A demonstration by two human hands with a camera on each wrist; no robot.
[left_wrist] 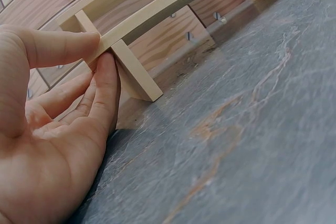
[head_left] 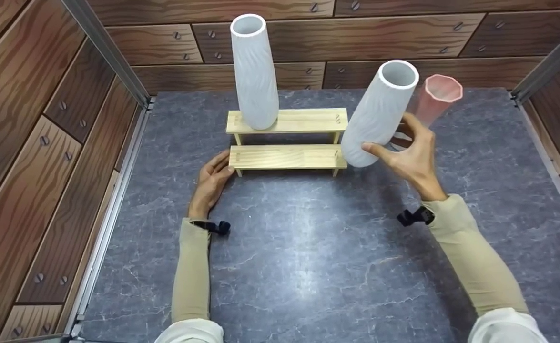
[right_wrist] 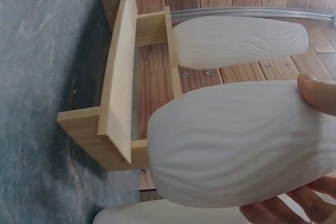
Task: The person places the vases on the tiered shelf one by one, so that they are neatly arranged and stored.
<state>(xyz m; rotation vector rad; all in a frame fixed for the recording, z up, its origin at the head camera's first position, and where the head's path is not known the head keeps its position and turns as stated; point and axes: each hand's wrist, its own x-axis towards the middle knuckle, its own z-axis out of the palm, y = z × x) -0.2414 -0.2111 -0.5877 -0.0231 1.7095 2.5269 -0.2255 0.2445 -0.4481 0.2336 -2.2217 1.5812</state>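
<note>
My right hand (head_left: 413,152) grips a white ribbed vase (head_left: 377,114) around its side, thumb in front and fingers behind. The vase is tilted, its mouth leaning right and its base beside the right end of a two-step wooden stand (head_left: 287,157). At the stand's other end, my left hand (head_left: 211,181) pinches the lower step's corner; the left wrist view shows fingers (left_wrist: 68,45) above and below the board (left_wrist: 152,11). A matching white vase (head_left: 256,76) stands upright on the upper step's left part. Behind my right hand is a pink vase (head_left: 437,97), partly hidden.
The stand rests on a dark marbled tabletop (head_left: 280,247). Wood-patterned panels (head_left: 337,40) close off the back and sides, with metal rails (head_left: 113,57) along the corners. In the right wrist view, a pale rounded object (right_wrist: 152,213) lies beneath the held vase at the bottom edge.
</note>
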